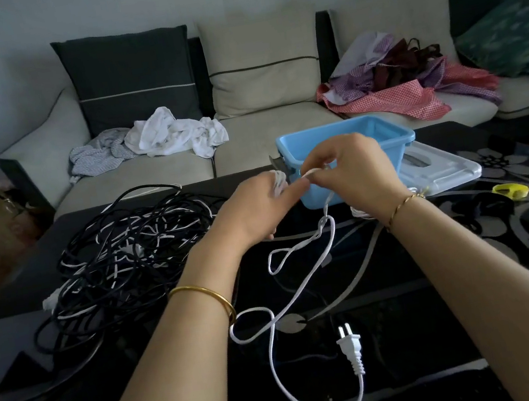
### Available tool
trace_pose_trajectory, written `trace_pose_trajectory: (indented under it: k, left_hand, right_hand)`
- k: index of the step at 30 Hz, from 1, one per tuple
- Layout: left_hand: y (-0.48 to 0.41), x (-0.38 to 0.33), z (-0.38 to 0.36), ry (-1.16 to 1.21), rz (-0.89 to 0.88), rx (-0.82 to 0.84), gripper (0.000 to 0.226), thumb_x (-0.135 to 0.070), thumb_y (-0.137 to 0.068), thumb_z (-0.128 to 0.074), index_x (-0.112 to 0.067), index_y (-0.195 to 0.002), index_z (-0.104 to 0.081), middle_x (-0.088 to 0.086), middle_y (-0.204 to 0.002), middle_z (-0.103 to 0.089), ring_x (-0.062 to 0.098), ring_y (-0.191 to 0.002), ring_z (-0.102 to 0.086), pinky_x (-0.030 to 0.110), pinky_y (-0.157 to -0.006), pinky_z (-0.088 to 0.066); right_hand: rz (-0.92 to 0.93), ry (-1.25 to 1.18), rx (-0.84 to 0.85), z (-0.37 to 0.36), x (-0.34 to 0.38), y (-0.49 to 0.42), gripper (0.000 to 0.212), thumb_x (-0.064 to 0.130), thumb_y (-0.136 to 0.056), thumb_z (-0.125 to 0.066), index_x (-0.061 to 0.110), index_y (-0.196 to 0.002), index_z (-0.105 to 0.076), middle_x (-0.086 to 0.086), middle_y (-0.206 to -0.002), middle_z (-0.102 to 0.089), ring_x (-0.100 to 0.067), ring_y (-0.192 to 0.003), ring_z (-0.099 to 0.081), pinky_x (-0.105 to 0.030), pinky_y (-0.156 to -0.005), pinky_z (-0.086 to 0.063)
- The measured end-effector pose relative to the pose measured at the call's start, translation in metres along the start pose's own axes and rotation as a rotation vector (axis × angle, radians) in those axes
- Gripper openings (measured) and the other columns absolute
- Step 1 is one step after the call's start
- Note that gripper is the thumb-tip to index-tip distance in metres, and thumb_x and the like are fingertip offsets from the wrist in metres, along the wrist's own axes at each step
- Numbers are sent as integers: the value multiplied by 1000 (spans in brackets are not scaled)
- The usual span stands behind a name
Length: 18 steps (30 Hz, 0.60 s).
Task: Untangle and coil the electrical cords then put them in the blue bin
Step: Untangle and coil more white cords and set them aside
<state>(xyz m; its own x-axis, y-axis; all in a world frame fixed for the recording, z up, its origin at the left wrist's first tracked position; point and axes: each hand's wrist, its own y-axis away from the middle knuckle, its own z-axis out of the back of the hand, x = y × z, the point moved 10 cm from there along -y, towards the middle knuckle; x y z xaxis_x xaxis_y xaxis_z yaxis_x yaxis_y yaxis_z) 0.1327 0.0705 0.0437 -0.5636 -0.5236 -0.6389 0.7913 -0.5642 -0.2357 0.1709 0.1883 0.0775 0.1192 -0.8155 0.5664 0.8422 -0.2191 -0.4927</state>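
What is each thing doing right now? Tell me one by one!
white cord, kinked and trailing, not fully coiled
left hand, holds loops of the white cord
right hand, pinches the white cord
plug, unplugged, lying flat
cord pile, black and white cords tangled together
blue bin, open, no cords visible inside
lid, off, flat beside the blue bin

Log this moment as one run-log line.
phase: coiling white cord | left hand: holds its loops | right hand: pinches it | plug: on table | cord tangle: lying left | blue bin: behind hands
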Motion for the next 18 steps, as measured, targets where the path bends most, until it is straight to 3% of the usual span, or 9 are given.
trace_pose_trajectory:
  k: [4,7,10,14,18]
  left_hand:
    - [-1,-3,-6,-70,18,47,34,-38,-94,-52,-13,-71,-47,2,-56,-50,21,-40,-49,26,-44,-39]
    - [-4,6,4,-51,60,-43,40,-35,-96,-46,-1,-78,-56,3,-53,-50,25,-43,-50,35,-49,-47]
    - [-3,30,19,167,202,-159,35,-29,-96,-45,1,-85,-60,-5,-42,-41,19,-40,-42,31,-46,-47]
    - [1,50,21,484,374,-195,32,-27,-96,-45,0,-88,-61,-9,-35,-33,11,-34,-34,20,-38,-37]
    - [2,52,24,694,447,-250,31,-22,-96,-43,1,-84,-61,-7,-36,-29,10,-31,-30,17,-39,-35]
  right_hand:
    - [-95,-66,-62,-2,-20,1,5,29,-76,-70,29,-72,-68,4,-81,-68,-16,-84,-62,-39,-76,-52]
    - [-154,-114,-49,-10,-35,0,4,24,-77,-71,23,-77,-68,4,-80,-68,-13,-79,-61,-31,-73,-49]
    - [-276,-382,47,-25,-55,6,6,14,-80,-71,12,-74,-68,-3,-65,-64,-12,-58,-58,-22,-59,-48]
    - [-501,-824,126,-51,-81,18,11,12,-85,-68,3,-79,-65,-5,-61,-56,-4,-39,-48,-15,-42,-44]
    - [-740,-941,256,-88,-98,34,15,16,-89,-62,7,-78,-61,3,-43,-47,-1,-27,-36,-13,-35,-41]
